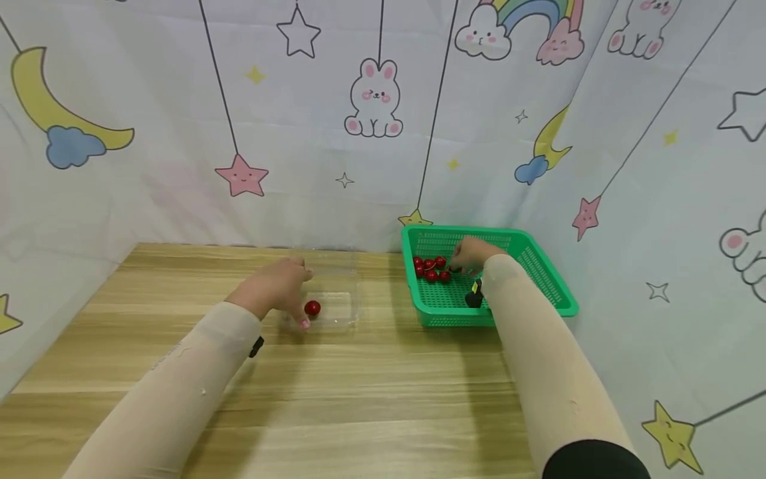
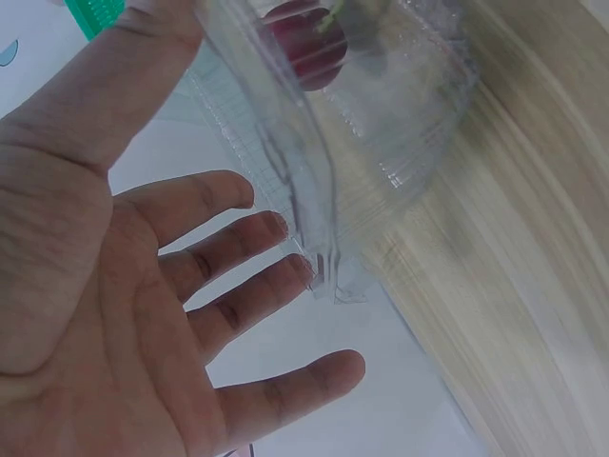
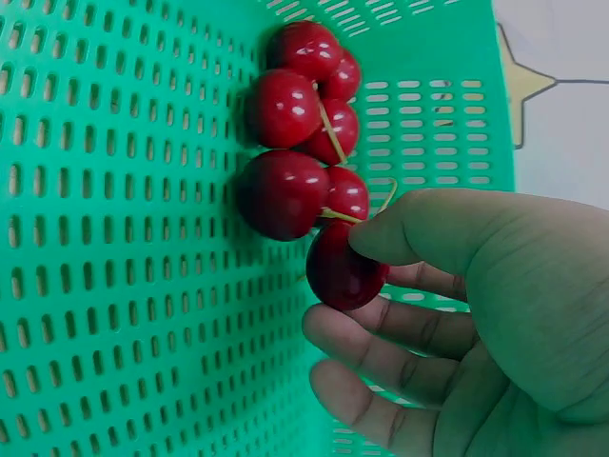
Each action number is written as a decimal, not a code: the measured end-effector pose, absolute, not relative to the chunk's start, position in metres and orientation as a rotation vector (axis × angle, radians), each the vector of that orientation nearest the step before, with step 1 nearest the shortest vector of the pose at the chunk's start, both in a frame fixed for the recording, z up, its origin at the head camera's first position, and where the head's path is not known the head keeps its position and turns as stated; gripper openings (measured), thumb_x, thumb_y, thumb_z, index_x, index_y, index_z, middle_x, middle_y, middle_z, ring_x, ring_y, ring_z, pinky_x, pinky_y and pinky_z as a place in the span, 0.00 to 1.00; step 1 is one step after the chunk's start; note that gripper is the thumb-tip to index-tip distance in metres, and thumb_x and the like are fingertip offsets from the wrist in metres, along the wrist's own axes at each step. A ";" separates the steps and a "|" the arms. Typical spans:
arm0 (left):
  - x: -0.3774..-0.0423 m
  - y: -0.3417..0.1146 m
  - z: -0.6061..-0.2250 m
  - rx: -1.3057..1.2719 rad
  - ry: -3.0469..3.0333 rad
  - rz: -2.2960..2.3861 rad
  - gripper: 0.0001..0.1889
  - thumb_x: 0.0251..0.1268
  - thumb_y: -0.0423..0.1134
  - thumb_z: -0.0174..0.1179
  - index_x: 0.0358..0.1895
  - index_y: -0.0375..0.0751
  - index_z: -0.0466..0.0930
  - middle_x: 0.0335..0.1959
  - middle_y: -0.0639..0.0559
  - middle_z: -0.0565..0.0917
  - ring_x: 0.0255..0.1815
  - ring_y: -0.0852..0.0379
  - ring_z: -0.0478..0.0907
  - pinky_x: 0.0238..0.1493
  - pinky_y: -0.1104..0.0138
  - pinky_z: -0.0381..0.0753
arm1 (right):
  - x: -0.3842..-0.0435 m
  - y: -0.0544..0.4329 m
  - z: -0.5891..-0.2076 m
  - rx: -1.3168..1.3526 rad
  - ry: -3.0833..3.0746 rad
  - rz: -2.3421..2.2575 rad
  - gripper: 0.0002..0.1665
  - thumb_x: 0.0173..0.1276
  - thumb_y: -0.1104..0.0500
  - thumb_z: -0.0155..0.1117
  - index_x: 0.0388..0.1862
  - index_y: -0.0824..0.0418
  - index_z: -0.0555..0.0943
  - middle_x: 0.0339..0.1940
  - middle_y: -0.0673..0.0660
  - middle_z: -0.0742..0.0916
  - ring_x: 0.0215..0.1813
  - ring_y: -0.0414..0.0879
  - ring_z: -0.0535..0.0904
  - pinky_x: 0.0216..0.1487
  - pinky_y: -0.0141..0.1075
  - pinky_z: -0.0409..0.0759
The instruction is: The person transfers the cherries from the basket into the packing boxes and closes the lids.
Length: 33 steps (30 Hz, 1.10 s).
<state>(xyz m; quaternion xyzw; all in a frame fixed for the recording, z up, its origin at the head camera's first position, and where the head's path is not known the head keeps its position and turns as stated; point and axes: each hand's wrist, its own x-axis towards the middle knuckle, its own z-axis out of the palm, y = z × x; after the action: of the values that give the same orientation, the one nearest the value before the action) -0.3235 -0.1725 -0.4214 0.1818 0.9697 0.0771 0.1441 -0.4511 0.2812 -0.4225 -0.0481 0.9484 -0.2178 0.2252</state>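
Two pale sleeves (image 1: pixel 562 352) occupy lower left and right; left hand (image 1: pixel 278 286), fingers spread, at one clear box (image 1: pixel 340 306), mid-frame, containing one cherry (image 1: pixel 312 308); right hand (image 1: pixel 473 254) pinches a dark cherry (image 3: pixel 343 274) in one green basket (image 1: pixel 457 320), right of centre; likely light, slippery, bruisable; grip its sides gently; seven cherries (image 3: pixel 283 108) there, held one included.

The round cherries (image 3: pixel 282 195) are deep red, their stems (image 3: pixel 330 131) yellow-green. Rows of slots pattern the bright-green, rectangular plastic basket (image 1: pixel 449 320); the rectangular plastic box (image 1: pixel 338 309) is clear. Tan wood grain streaks the counter (image 1: pixel 371 399). Yellow moons (image 1: pixel 40 86) and pink stars (image 1: pixel 241 177) dot the white cloth (image 1: pixel 179 199).
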 end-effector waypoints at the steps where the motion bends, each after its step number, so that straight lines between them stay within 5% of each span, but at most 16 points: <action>1: -0.323 -0.172 -0.421 0.523 2.794 0.222 0.64 0.47 0.57 0.94 0.86 0.35 0.71 0.83 0.30 0.72 0.85 0.26 0.69 0.82 0.32 0.75 | -0.449 0.281 -0.420 -0.139 2.618 -0.610 0.17 0.85 0.58 0.67 0.63 0.65 0.91 0.62 0.65 0.92 0.49 0.53 0.91 0.50 0.47 0.96; 9: -0.318 -0.170 -0.417 0.513 2.790 0.221 0.64 0.47 0.57 0.94 0.86 0.35 0.71 0.84 0.28 0.70 0.85 0.25 0.68 0.82 0.32 0.74 | -0.436 0.271 -0.395 -0.217 2.693 -0.567 0.22 0.90 0.55 0.59 0.71 0.65 0.87 0.57 0.68 0.92 0.56 0.62 0.90 0.63 0.57 0.92; 16: -0.320 -0.172 -0.417 0.509 2.789 0.232 0.64 0.47 0.57 0.94 0.86 0.35 0.71 0.85 0.28 0.69 0.87 0.24 0.66 0.83 0.32 0.72 | -0.426 0.250 -0.366 -0.274 2.810 -0.565 0.20 0.88 0.55 0.59 0.66 0.65 0.88 0.49 0.65 0.94 0.40 0.51 0.87 0.49 0.48 0.91; 25: -0.321 -0.173 -0.417 0.521 2.796 0.225 0.63 0.47 0.57 0.94 0.86 0.34 0.71 0.85 0.27 0.70 0.86 0.24 0.68 0.84 0.32 0.72 | -0.408 0.205 -0.341 -0.382 2.906 -0.506 0.18 0.86 0.52 0.62 0.62 0.60 0.91 0.66 0.63 0.91 0.59 0.57 0.87 0.63 0.55 0.86; 33: -0.323 -0.173 -0.421 0.530 2.809 0.203 0.64 0.45 0.60 0.94 0.86 0.35 0.72 0.79 0.31 0.75 0.81 0.27 0.74 0.82 0.35 0.77 | -0.388 0.155 -0.342 -0.575 2.896 -0.523 0.15 0.85 0.54 0.65 0.61 0.58 0.90 0.66 0.61 0.92 0.52 0.54 0.89 0.60 0.50 0.88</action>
<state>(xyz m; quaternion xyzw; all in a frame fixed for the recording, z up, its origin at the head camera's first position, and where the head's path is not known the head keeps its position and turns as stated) -0.3233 -0.1734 -0.4211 0.1833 0.9709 0.0702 0.1372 -0.3884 0.1551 -0.3416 -0.1914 0.9633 -0.1741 0.0713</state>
